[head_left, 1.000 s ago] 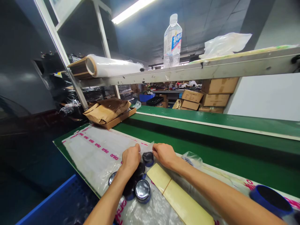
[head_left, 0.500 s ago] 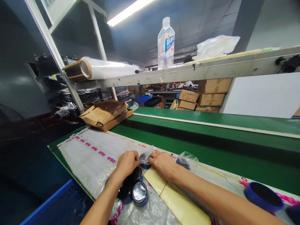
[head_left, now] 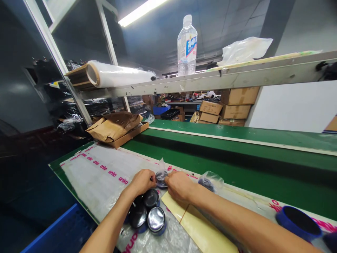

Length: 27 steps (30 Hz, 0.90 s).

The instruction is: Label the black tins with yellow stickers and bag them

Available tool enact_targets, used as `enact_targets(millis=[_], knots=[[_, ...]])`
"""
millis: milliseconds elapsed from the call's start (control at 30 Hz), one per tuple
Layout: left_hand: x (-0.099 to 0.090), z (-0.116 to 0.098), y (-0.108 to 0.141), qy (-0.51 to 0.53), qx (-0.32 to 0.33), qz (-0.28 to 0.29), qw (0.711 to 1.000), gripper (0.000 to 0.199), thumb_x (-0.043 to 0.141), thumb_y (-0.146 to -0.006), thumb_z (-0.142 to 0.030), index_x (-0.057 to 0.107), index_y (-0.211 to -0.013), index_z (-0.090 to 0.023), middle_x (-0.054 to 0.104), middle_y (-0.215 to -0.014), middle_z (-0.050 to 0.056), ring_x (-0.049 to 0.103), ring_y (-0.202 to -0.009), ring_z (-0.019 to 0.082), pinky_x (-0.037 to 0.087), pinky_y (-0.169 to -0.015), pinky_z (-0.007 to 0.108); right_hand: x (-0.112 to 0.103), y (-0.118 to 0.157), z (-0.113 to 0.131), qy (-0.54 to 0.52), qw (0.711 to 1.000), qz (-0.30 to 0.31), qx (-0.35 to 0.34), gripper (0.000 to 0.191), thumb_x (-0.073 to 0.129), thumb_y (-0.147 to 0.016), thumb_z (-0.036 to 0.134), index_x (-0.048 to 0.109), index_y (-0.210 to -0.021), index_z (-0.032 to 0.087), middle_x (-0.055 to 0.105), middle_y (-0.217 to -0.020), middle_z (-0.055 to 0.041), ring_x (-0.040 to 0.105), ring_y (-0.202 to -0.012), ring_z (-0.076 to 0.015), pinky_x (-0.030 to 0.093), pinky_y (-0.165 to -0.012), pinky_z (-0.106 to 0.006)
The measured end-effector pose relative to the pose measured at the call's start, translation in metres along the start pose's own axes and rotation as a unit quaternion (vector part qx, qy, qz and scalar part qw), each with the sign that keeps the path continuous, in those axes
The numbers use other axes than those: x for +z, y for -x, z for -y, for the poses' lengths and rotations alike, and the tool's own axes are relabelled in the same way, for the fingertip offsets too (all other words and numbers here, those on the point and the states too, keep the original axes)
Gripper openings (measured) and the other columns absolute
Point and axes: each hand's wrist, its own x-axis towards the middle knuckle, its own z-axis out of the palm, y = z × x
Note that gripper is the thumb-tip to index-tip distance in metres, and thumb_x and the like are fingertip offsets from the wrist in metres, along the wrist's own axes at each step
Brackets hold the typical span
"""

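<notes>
Between my two hands is a small round dark piece in a clear plastic bag [head_left: 161,179], a loose corner of the film sticking up. My left hand [head_left: 143,181] has its fingers curled and closed on the bag's left side. From the right, my right hand [head_left: 179,183] pinches the other side, its fingertips partly hidden. Just below my left hand sit several round black pieces with blue sides, one with a shiny top [head_left: 156,219]. Yellow sheets [head_left: 202,228] lie under my right forearm. Another bagged round piece [head_left: 206,183] rests beyond my right wrist.
A large blue ring-shaped piece [head_left: 297,221] lies at the right. A cardboard tray [head_left: 126,137] holding brown paper stands at the back left, beside the green conveyor surface [head_left: 223,154]. Overhead, a shelf rail [head_left: 205,80] carries a bottle [head_left: 187,49] and a film roll [head_left: 118,74].
My hands have drawn the film closer around the round piece, which now shows more plainly. My left hand has moved slightly left, uncovering more of the black pieces.
</notes>
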Motion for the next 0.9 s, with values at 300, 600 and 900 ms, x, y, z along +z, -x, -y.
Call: enact_targets(millis=[300, 600, 900], knots=[[0.005, 0.012, -0.021, 0.099, 0.006, -0.065, 0.993, 0.025, 0.063, -0.096, -0.038, 0.064, -0.091, -0.014, 0.066, -0.083, 0.000, 0.064, -0.075, 0.014, 0.056, -0.073, 0.031, -0.008, -0.051, -0.024, -0.134, 0.970, -0.006, 0.204, 0.026, 0.059, -0.103, 0.038, 0.067, -0.101, 0.013, 0.069, -0.094, -0.0035, 0.068, -0.083, -0.0173, 0.057, -0.077, -0.034], [-0.006, -0.016, -0.018, 0.041, -0.091, -0.207, 0.973, 0.024, 0.061, -0.096, -0.038, 0.064, -0.091, -0.015, 0.064, -0.077, -0.002, 0.063, -0.072, 0.014, 0.055, -0.076, 0.034, -0.029, -0.046, -0.026, -0.089, 0.972, -0.093, 0.197, 0.023, 0.056, -0.103, 0.035, 0.065, -0.109, 0.015, 0.068, -0.099, -0.0049, 0.066, -0.092, -0.0207, 0.053, -0.086, -0.039], [-0.023, -0.031, -0.007, 0.003, -0.106, -0.202, 0.974, 0.022, 0.062, -0.095, -0.036, 0.067, -0.088, -0.015, 0.068, -0.078, 0.000, 0.064, -0.073, 0.014, 0.053, -0.076, 0.033, -0.046, -0.026, -0.030, -0.035, 0.983, -0.126, 0.128, 0.021, 0.053, -0.095, 0.015, 0.067, -0.111, 0.014, 0.071, -0.104, -0.0110, 0.066, -0.100, -0.0257, 0.048, -0.084, -0.036]])
